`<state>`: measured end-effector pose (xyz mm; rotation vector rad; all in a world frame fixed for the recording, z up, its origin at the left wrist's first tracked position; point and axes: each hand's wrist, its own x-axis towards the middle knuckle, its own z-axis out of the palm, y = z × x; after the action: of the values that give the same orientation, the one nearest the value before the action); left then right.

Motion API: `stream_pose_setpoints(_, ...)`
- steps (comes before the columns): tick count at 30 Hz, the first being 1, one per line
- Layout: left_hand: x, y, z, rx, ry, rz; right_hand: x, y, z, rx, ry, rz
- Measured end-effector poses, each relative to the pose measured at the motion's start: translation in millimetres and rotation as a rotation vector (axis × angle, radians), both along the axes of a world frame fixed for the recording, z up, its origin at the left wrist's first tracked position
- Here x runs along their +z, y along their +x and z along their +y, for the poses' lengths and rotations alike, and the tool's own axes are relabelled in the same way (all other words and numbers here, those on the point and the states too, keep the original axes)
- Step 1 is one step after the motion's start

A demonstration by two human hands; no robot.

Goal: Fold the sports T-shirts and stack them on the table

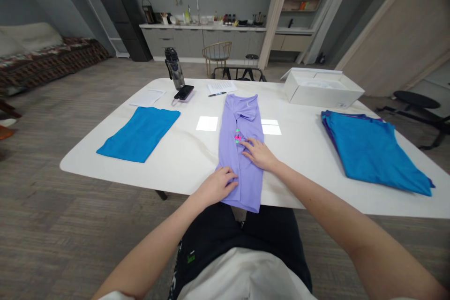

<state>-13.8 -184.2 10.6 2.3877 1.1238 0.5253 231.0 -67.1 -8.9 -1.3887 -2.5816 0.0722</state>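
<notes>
A lavender garment (250, 176) lies lengthwise on the white table (190, 164), folded into a long narrow shape, its lower end at the front edge. A small pink and green label or print (238, 137) shows near its middle. My left hand (220, 183) rests on the garment's lower left side, fingers slightly bent and apart. Higher up on the right, my right hand (259, 153) lies on the cloth with its fingers spread, the fingertips close to the pink and green mark. Neither hand grips the fabric.
A folded blue cloth (140, 133) lies at left, a stack of blue and purple cloths (376, 152) at right. Toward the back are a white box (321, 91), papers (222, 86), a pen (217, 94), a phone (184, 92) and a bottle (175, 70).
</notes>
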Motion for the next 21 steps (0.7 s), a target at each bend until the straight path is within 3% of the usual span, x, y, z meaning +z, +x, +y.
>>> stream_pose_setpoints(6, 4.3, 24.4, 2.2, -0.108, -0.097, -0.116, 0.7, 38.6, 11.0, 0.025, -0.034, 0.159)
stream_pose_setpoints(10, 9.0, 20.6, 22.6, -0.006, 0.043, 0.019, -4.1, 24.9, 1.9, -0.056, -0.042, 0.257)
stream_pose_setpoints(13, 11.2, 26.8, 33.0, 0.073, 0.235, 0.206, -3.9, 7.2, -7.3, 0.007, -0.043, 0.190)
stream_pose_setpoints(15, 10.6, 37.0, 36.7, 0.153, 0.276, 0.305, -0.4, -2.2, -9.9, 0.020, -0.063, 0.214)
stream_pose_setpoints(18, 8.3, 54.8, 47.1, 0.336, 0.234, 0.388, 9.1, -12.4, -3.0, -0.115, -0.150, 0.318)
stream_pose_setpoints(21, 7.0, 67.4, 69.6, 0.499, 0.175, 0.412, 19.5, -21.9, 15.5, -0.393, -0.203, 0.297)
